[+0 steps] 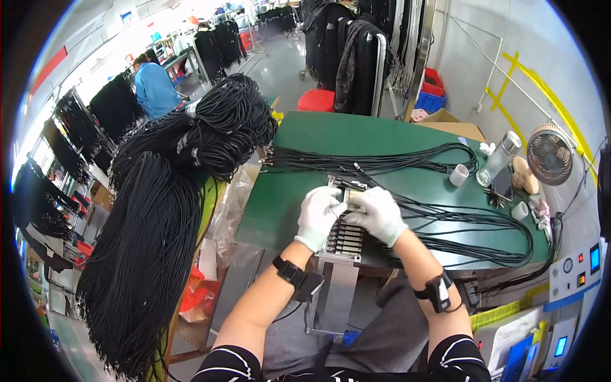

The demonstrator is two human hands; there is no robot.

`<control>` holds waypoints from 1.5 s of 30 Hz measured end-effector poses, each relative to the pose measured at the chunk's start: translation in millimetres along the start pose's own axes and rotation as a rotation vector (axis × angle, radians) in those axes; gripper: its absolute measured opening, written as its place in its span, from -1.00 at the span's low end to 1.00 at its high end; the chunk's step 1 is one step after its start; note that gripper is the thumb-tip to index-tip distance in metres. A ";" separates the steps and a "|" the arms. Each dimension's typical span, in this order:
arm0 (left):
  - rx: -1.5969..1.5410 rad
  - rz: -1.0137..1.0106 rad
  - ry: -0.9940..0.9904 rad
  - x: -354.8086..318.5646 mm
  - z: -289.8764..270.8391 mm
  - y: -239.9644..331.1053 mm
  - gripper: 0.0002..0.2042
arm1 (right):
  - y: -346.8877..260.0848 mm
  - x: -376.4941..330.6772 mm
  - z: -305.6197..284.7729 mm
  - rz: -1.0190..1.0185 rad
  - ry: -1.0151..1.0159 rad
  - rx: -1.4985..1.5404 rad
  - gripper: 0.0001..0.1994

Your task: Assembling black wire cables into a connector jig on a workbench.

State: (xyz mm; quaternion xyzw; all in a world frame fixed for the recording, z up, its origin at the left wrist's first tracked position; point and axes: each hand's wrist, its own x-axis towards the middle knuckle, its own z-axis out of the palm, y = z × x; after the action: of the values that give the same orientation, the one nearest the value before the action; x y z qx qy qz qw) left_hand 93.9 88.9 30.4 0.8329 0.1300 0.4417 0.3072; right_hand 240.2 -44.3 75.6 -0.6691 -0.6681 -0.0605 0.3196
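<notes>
My left hand and my right hand, both in white gloves, meet over a metal slotted fixture at the front edge of the green table. Their fingertips are drawn together and nearly touch above the fixture's far part. What they pinch is too small and too covered to make out. Black cable ends lie side by side in the fixture's slots. From there a bundle of black cables passes by my right hand and loops across the table's right side.
Another long cable bundle lies behind the fixture. Large hanks of black cable hang at the left. A clear bottle, a white cup and a small fan are at the right. A person in blue is far left.
</notes>
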 end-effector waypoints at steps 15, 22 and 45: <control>0.030 -0.092 0.046 13.2 -15.0 -10.8 -0.82 | 35.6 -16.1 0.2 0.104 -0.093 0.118 -0.83; -0.077 -0.190 0.105 3.9 -2.9 -29.2 -0.86 | 35.6 -10.0 0.6 0.202 -0.122 0.170 -0.88; 0.383 0.035 -0.190 -2.7 9.1 -11.3 -0.70 | 40.3 -13.4 8.2 0.112 -0.017 -0.333 -0.89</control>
State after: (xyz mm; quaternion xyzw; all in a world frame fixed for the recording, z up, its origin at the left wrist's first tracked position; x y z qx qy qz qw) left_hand 100.4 92.7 17.8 0.9161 0.1673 0.3337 0.1463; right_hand 273.6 -47.8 48.4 -0.7495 -0.6132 -0.1468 0.2016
